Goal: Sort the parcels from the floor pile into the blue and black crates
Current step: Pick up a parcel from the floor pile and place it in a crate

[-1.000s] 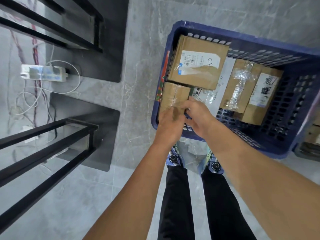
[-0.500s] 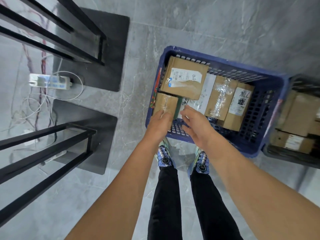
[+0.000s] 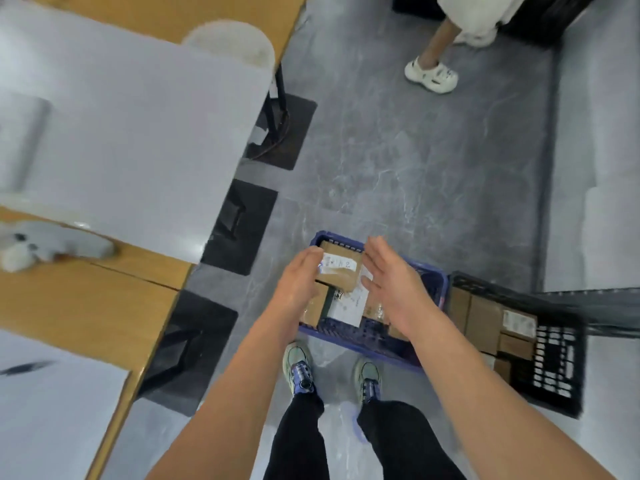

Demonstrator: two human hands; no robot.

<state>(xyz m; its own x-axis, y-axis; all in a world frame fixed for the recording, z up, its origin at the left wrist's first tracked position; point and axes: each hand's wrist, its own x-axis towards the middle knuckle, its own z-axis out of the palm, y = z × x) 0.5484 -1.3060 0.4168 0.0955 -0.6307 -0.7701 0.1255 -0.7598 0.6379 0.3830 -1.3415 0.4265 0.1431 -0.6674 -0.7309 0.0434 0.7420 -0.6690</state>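
Head view: left hand (image 3: 299, 276) above blue crate (image 3: 364, 338).

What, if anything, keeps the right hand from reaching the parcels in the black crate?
Probably nothing, so yes. The right hand is open and empty above the blue crate. The black crate stands just beside it on that side, open-topped, with nothing over its parcels.

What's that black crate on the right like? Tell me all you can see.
The black crate is plastic-looking, open-topped, with lattice walls. It stands on the grey floor close beside the blue crate; whether they touch is unclear. Brown cardboard parcels, some white-labelled, fill the half nearer that crate.
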